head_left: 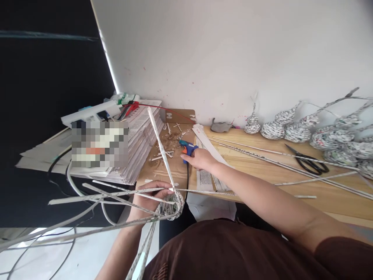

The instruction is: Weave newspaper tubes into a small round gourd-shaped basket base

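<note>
My left hand [153,194] is closed on a small woven paper basket [173,208], low in front of my body. Long rolled-paper strips [116,192] fan out from it to the left, and one strip [159,144] points upward. The thumb and fingertips pinch at the base of the strips by the rim. Over the table's cardboard my right hand [201,157] is wrapped round a blue glue gun [189,149] with an orange trigger. Its nozzle points left, and a black cord hangs from the handle.
Stacked newspapers [142,136] rise at the left, with red-handled scissors [132,109] on top. Paper scraps [163,151] litter the cardboard. Black scissors [309,161] and long paper rods [262,157] lie at the right. Several woven gourd shapes [297,130] stand along the wall.
</note>
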A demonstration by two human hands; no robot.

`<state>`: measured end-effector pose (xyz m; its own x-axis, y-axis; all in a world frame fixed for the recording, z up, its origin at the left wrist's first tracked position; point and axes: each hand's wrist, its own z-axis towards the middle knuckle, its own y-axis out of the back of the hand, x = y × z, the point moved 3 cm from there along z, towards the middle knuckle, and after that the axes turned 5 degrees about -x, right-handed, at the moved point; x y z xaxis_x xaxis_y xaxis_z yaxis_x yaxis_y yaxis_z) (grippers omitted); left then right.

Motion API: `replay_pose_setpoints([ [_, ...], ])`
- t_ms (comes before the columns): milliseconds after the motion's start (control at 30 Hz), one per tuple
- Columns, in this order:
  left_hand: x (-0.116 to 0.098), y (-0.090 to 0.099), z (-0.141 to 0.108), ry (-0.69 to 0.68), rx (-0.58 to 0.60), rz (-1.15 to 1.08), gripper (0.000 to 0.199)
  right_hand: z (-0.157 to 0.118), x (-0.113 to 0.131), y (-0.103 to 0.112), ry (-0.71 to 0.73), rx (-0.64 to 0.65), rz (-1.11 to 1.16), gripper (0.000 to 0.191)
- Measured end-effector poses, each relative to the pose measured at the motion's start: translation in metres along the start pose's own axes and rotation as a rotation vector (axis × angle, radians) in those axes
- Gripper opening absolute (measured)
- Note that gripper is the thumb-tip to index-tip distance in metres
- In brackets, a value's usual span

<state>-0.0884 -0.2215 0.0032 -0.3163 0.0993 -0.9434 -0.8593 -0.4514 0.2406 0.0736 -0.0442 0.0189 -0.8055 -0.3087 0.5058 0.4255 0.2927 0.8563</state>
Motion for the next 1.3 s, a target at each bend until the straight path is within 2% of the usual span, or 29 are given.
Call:
replay_pose_setpoints([
  [200,-0.002,-0.007,-0.002,-0.015,-0.01,0.018,0.012,0.019,-0.001,-0.008,-0.118,0.062,0.099,0.036],
  [333,-0.009,-0.012,-0.005,-0.011,-0.048,0.009,0.011,0.025,-0.001,-0.009,-0.18,0.127,0.212,0.031],
  [433,-0.012,-0.009,-0.006,-0.041,-0.133,0.05,0.011,0.024,-0.004,-0.001,-0.193,0.153,0.303,0.033],
  [500,-0.014,-0.007,-0.006,-0.073,-0.173,0.102,0.014,0.018,-0.013,0.012,-0.17,0.162,0.344,0.036],
  [533,-0.014,-0.006,-0.005,-0.078,-0.172,0.124,0.014,0.013,-0.02,0.022,-0.146,0.163,0.354,0.036],
  [600,-0.013,-0.005,-0.005,-0.075,-0.18,0.156,0.013,-0.004,-0.038,0.047,0.006,0.127,0.298,0.031],
  [667,-0.011,-0.005,-0.004,-0.069,-0.168,0.151,0.012,-0.028,-0.062,0.073,0.195,0.092,0.122,0.021],
  [700,-0.009,-0.005,-0.004,-0.063,-0.161,0.142,0.012,-0.042,-0.077,0.083,0.239,0.129,0.041,0.016],
  [800,-0.006,-0.008,-0.001,-0.057,-0.116,0.134,0.014,-0.083,-0.126,0.107,0.219,0.201,-0.137,0.013],
  [933,-0.006,-0.013,0.005,-0.01,-0.091,0.136,0.017,-0.118,-0.176,0.121,0.138,0.133,-0.263,0.022],
  [1033,-0.009,-0.018,0.008,0.054,-0.108,0.209,0.022,-0.128,-0.197,0.121,0.099,0.116,-0.267,0.011],
  [1133,-0.009,-0.019,0.008,0.093,-0.116,0.258,0.029,-0.13,-0.204,0.122,0.154,0.098,-0.262,0.004],
  [1300,-0.009,-0.017,0.003,0.098,-0.129,0.281,0.03,-0.115,-0.21,0.144,0.243,-0.143,-0.262,0.012],
])
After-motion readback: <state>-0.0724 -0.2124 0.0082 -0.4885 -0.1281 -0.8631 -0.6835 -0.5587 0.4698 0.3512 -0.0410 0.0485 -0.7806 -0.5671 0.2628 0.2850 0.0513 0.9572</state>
